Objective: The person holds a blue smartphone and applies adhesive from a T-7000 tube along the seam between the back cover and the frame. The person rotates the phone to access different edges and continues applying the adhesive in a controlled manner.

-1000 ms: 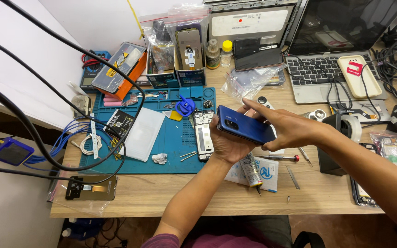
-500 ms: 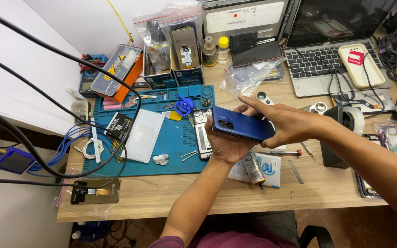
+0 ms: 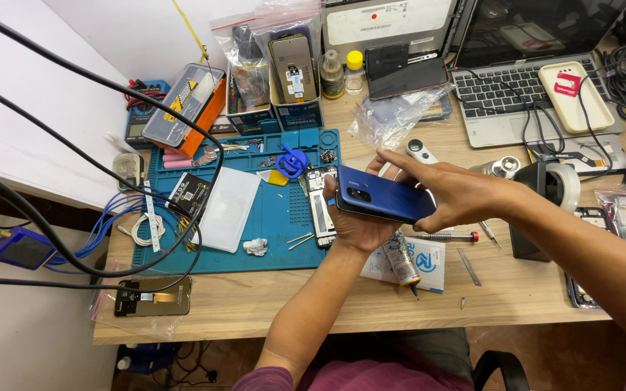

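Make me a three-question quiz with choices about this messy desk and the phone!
1. Where does the tube lie?
A) under the blue phone
B) on the laptop
C) on the floor

2. What colour is the work mat?
A) red
B) blue
C) yellow

3. How is the phone held?
A) by nobody
B) by one hand
C) by both hands

Answers:
A, it lies on the desk below the phone.
B, the mat is blue.
C, the left hand and right hand both grip it.

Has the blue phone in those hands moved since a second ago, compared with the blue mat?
No, hardly: the blue phone stays held by both hands at the right edge of the blue mat, over the opened phone. The camera shifted instead.
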